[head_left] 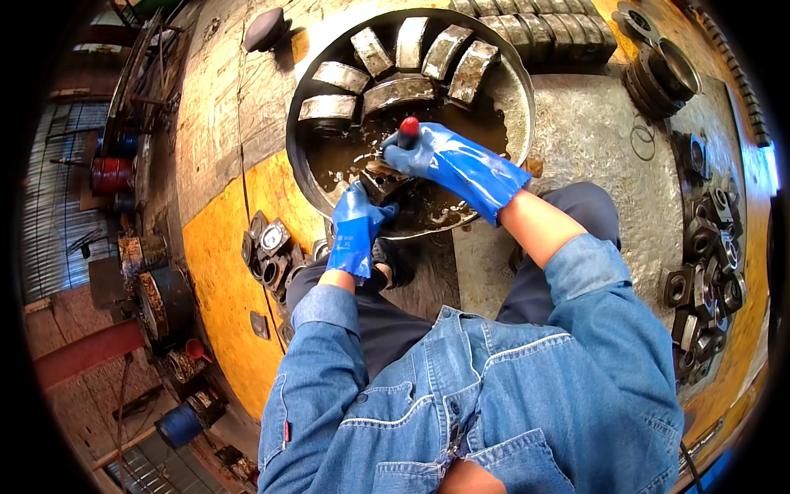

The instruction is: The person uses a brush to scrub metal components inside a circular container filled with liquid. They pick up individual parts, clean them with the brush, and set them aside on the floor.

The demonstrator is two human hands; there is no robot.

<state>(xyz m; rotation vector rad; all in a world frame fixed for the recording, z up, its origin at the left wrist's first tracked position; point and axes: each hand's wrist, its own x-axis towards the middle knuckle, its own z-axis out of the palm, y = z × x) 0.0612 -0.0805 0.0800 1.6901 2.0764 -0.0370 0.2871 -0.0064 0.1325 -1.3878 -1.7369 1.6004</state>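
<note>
Over a large round metal pan [527, 99] of dark, murky liquid, I work in blue rubber gloves. My right hand [411, 152] is closed around a brush [409, 126] with a red-ended handle. Its brownish head points down into the pan. At the pan's near rim my left hand [355, 218] grips a dark, wet metal part [388, 188], which the brush head touches or nearly touches. Glove and brush hide much of that part. Several curved metal blocks [410, 43] stand fanned along the far inside of the pan, around another curved block [399, 93].
More metal blocks [547, 37] stand in rows behind the pan. Dark rings [658, 78] are stacked at the far right. Small metal fittings lie in piles on the right [699, 280] and left [271, 247]. A dark rounded object [265, 30] sits at the far left.
</note>
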